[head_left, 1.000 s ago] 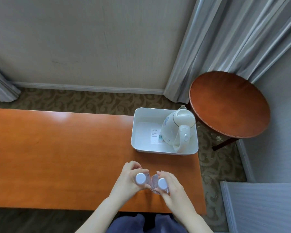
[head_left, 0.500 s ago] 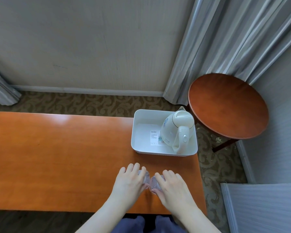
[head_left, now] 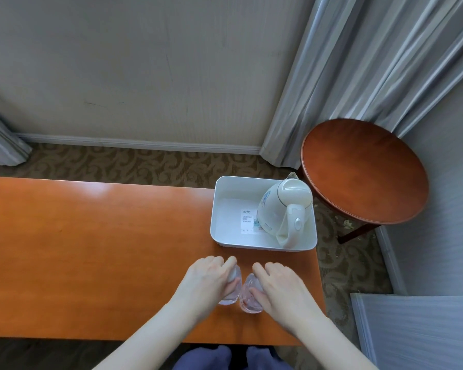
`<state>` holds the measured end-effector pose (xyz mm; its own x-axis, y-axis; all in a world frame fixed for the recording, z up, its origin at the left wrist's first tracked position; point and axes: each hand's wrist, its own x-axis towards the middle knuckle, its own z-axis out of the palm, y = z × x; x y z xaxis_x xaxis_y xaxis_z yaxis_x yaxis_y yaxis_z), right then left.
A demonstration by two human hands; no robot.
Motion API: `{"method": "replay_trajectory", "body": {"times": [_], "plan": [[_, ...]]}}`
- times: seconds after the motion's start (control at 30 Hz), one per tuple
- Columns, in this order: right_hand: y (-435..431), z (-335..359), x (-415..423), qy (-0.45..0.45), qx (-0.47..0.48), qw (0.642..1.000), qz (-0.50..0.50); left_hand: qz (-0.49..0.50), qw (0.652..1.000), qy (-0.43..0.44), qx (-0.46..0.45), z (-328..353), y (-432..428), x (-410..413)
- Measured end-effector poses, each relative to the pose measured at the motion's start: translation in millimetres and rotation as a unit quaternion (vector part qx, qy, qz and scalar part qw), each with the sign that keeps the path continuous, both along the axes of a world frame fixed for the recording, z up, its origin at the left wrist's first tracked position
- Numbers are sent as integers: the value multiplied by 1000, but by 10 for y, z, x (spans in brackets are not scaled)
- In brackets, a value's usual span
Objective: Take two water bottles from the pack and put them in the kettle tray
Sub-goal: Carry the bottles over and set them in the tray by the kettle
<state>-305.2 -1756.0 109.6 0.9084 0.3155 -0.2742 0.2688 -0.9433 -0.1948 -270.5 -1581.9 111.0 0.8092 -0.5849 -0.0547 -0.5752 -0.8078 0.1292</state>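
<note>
Soft, even daylight — pale glare on the table (head_left: pixel 99 193), wide-angle bending at edges, sharp focus

Beige wall (head_left: pixel 134 62), grey curtains (head_left: pixel 372 62), patterned carpet (head_left: pixel 145 166), orange table (head_left: pixel 91 249), round side table (head_left: pixel 364 169)

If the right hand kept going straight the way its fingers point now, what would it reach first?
The right hand, holding a bottle, points up and slightly left across the table. Bare wood lies ahead, then probably the near wall of the white tray; height is unclear.

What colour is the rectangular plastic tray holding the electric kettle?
White; the rectangular plastic tray shows plainly in the head view.
</note>
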Motion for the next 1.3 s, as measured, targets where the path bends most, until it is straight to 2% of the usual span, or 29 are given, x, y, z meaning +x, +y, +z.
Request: {"method": "replay_trajectory", "body": {"times": [0.2, 0.4, 0.5, 0.8, 1.17, 1.3], "plan": [[-121, 448, 482, -54, 61, 997, -11, -5, 996, 11, -85, 245, -20, 511], [-220, 712, 1152, -83, 56, 995, -30, -5, 996, -20, -85, 440, -119, 1224], [-258, 677, 1484, -92, 50, 993, -45, 0, 996, -27, -84, 404, -177, 1552], [-299, 253, 2327, -33, 21, 996, -82, 17, 999, -10, -49, -60, -413, 2268], [-343, -242, 2710, -1, 2, 995, -100, 53, 997, 52, -35, -469, -453, 2650], [-333, -298, 2755, -6, 2, 994, -109, 57, 997, 49, -29, -512, -427, 2653]]}}
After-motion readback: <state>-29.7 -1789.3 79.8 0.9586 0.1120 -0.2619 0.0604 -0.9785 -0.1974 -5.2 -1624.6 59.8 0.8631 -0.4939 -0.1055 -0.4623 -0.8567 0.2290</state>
